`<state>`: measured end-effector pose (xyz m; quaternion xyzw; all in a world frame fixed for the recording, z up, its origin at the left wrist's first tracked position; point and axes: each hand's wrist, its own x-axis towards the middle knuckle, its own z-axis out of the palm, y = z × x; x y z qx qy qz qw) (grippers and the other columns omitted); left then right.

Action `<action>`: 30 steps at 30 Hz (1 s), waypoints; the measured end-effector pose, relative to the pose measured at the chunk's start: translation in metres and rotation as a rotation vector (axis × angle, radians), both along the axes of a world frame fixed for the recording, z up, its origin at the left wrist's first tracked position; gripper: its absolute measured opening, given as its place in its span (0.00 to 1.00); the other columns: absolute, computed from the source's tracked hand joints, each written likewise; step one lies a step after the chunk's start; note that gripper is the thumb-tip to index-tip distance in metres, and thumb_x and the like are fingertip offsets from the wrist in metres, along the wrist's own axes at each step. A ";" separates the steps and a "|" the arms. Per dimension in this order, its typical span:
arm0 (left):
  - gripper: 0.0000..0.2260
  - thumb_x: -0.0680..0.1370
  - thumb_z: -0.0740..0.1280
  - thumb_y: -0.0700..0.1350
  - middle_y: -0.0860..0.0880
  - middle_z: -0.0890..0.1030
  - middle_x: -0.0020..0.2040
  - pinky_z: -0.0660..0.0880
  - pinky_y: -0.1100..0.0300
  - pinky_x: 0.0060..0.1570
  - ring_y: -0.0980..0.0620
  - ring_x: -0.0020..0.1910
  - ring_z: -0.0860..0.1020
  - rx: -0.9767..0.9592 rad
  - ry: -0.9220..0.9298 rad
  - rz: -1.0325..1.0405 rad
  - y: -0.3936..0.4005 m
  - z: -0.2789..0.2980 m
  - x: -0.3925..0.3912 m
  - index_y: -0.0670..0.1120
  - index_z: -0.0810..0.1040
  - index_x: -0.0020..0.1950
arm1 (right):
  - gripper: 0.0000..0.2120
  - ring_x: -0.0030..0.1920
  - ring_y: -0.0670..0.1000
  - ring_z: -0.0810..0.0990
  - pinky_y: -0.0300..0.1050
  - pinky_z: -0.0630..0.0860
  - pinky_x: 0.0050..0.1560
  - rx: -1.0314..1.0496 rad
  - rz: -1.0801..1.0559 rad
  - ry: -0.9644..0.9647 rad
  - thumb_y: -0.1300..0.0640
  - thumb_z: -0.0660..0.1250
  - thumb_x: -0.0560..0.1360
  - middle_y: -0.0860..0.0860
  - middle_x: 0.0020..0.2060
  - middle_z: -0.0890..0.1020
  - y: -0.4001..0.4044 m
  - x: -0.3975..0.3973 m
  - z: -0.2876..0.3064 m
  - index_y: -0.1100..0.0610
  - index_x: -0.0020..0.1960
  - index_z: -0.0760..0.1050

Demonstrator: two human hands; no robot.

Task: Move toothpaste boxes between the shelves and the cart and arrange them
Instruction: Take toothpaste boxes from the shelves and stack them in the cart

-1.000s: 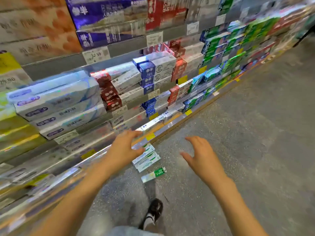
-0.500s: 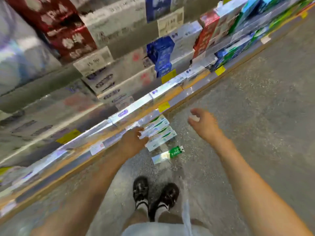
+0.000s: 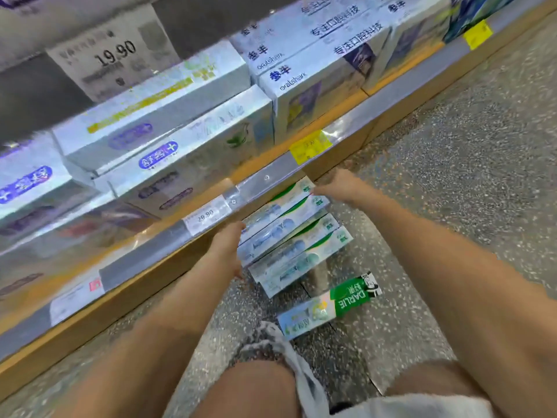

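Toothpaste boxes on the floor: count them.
5. Four white-and-green toothpaste boxes lie bunched below the shelf edge, the left hand and right hand at their ends. One green Darlie box lies apart, nearer. More may hide beneath.

boxes [image 3: 289, 233] on floor [image 3: 452, 146] before shelf [image 3: 168, 239] | lone box [image 3: 328, 306] nearer

Speckled grey floor [image 3: 452, 164] beside wood-edged shelving [image 3: 126, 292]
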<state>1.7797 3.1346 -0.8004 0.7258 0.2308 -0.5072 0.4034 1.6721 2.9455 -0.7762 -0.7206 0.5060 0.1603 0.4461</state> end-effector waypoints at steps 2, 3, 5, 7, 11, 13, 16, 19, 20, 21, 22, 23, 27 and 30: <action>0.26 0.78 0.64 0.50 0.45 0.64 0.73 0.67 0.47 0.63 0.40 0.68 0.67 -0.052 -0.022 0.121 -0.007 -0.018 0.001 0.45 0.62 0.73 | 0.29 0.61 0.59 0.73 0.52 0.72 0.48 0.096 0.039 0.038 0.49 0.68 0.75 0.63 0.63 0.72 -0.005 0.003 -0.019 0.62 0.70 0.65; 0.26 0.78 0.65 0.49 0.46 0.67 0.70 0.67 0.53 0.58 0.42 0.66 0.69 -0.062 -0.040 0.161 -0.010 -0.025 0.000 0.43 0.62 0.73 | 0.36 0.67 0.59 0.69 0.50 0.72 0.52 0.136 0.041 0.038 0.48 0.69 0.74 0.59 0.70 0.66 -0.006 0.005 -0.027 0.62 0.74 0.57; 0.29 0.74 0.69 0.48 0.47 0.70 0.64 0.68 0.55 0.52 0.44 0.59 0.72 -0.106 -0.069 0.237 -0.016 -0.034 -0.003 0.41 0.62 0.71 | 0.45 0.70 0.60 0.65 0.53 0.71 0.61 0.211 0.003 0.012 0.45 0.70 0.72 0.57 0.74 0.59 -0.006 0.016 -0.043 0.59 0.77 0.48; 0.33 0.68 0.71 0.47 0.44 0.73 0.64 0.74 0.52 0.49 0.42 0.56 0.75 -0.118 -0.076 0.295 -0.020 -0.042 -0.005 0.41 0.63 0.70 | 0.47 0.71 0.61 0.63 0.57 0.70 0.61 0.246 -0.083 -0.016 0.45 0.71 0.71 0.57 0.75 0.57 0.001 0.027 -0.056 0.59 0.77 0.46; 0.30 0.71 0.70 0.46 0.41 0.74 0.62 0.77 0.53 0.39 0.42 0.53 0.77 -0.087 -0.088 0.341 -0.023 -0.036 -0.007 0.41 0.63 0.69 | 0.42 0.71 0.59 0.63 0.53 0.68 0.63 0.154 -0.135 -0.093 0.45 0.67 0.75 0.55 0.74 0.58 0.008 0.028 -0.053 0.58 0.77 0.46; 0.36 0.65 0.71 0.48 0.41 0.74 0.62 0.75 0.49 0.49 0.41 0.54 0.77 -0.091 -0.040 0.310 -0.027 -0.010 -0.015 0.43 0.63 0.69 | 0.36 0.63 0.58 0.70 0.52 0.71 0.56 0.114 -0.199 -0.164 0.45 0.65 0.76 0.57 0.69 0.66 0.001 0.013 -0.027 0.58 0.75 0.53; 0.28 0.69 0.70 0.48 0.46 0.71 0.57 0.72 0.52 0.48 0.46 0.47 0.74 -0.131 -0.032 0.208 -0.041 0.064 -0.034 0.43 0.66 0.66 | 0.28 0.52 0.56 0.74 0.48 0.68 0.44 0.043 -0.313 -0.206 0.44 0.63 0.77 0.55 0.57 0.70 -0.006 -0.021 0.052 0.59 0.69 0.60; 0.13 0.77 0.64 0.48 0.46 0.68 0.54 0.73 0.57 0.28 0.47 0.41 0.69 -0.191 -0.064 0.047 -0.065 0.173 -0.053 0.46 0.67 0.59 | 0.19 0.36 0.50 0.72 0.39 0.68 0.27 -0.012 -0.448 -0.253 0.45 0.65 0.76 0.53 0.45 0.74 -0.019 -0.064 0.160 0.56 0.55 0.63; 0.13 0.78 0.63 0.48 0.47 0.70 0.53 0.73 0.59 0.22 0.47 0.39 0.70 -0.239 -0.064 0.004 -0.075 0.212 -0.057 0.46 0.68 0.60 | 0.18 0.34 0.49 0.71 0.38 0.67 0.24 -0.025 -0.502 -0.276 0.45 0.66 0.76 0.52 0.43 0.73 -0.023 -0.078 0.203 0.55 0.53 0.62; 0.13 0.77 0.64 0.48 0.46 0.72 0.53 0.75 0.59 0.23 0.46 0.41 0.73 -0.297 -0.048 -0.026 -0.086 0.255 -0.063 0.46 0.69 0.60 | 0.18 0.34 0.49 0.71 0.38 0.67 0.24 -0.048 -0.558 -0.300 0.46 0.66 0.76 0.51 0.42 0.73 -0.029 -0.092 0.248 0.55 0.53 0.61; 0.16 0.76 0.66 0.50 0.46 0.74 0.54 0.78 0.57 0.30 0.44 0.44 0.75 -0.353 -0.052 -0.053 -0.096 0.298 -0.068 0.45 0.71 0.60 | 0.18 0.35 0.49 0.72 0.40 0.68 0.26 -0.089 -0.617 -0.322 0.45 0.66 0.76 0.51 0.42 0.73 -0.033 -0.107 0.294 0.55 0.53 0.61; 0.20 0.73 0.68 0.52 0.45 0.75 0.54 0.79 0.55 0.35 0.43 0.46 0.76 -0.397 -0.074 -0.088 -0.106 0.345 -0.074 0.44 0.72 0.60 | 0.18 0.36 0.48 0.72 0.41 0.68 0.29 -0.139 -0.674 -0.338 0.45 0.65 0.76 0.51 0.43 0.72 -0.036 -0.121 0.342 0.55 0.54 0.61; 0.22 0.71 0.69 0.52 0.45 0.78 0.47 0.72 0.66 0.24 0.50 0.30 0.77 -0.579 -0.151 -0.251 -0.136 0.531 -0.109 0.42 0.72 0.61 | 0.15 0.41 0.51 0.74 0.44 0.66 0.33 -0.252 -0.805 -0.356 0.47 0.61 0.78 0.54 0.49 0.73 -0.040 -0.178 0.538 0.57 0.57 0.67; 0.04 0.76 0.65 0.43 0.50 0.77 0.29 0.62 0.72 0.16 0.55 0.18 0.70 -0.653 -0.199 -0.372 -0.139 0.663 -0.140 0.42 0.74 0.45 | 0.15 0.41 0.53 0.73 0.35 0.71 0.29 -0.326 -0.824 -0.372 0.49 0.61 0.79 0.58 0.49 0.75 -0.032 -0.221 0.676 0.61 0.53 0.74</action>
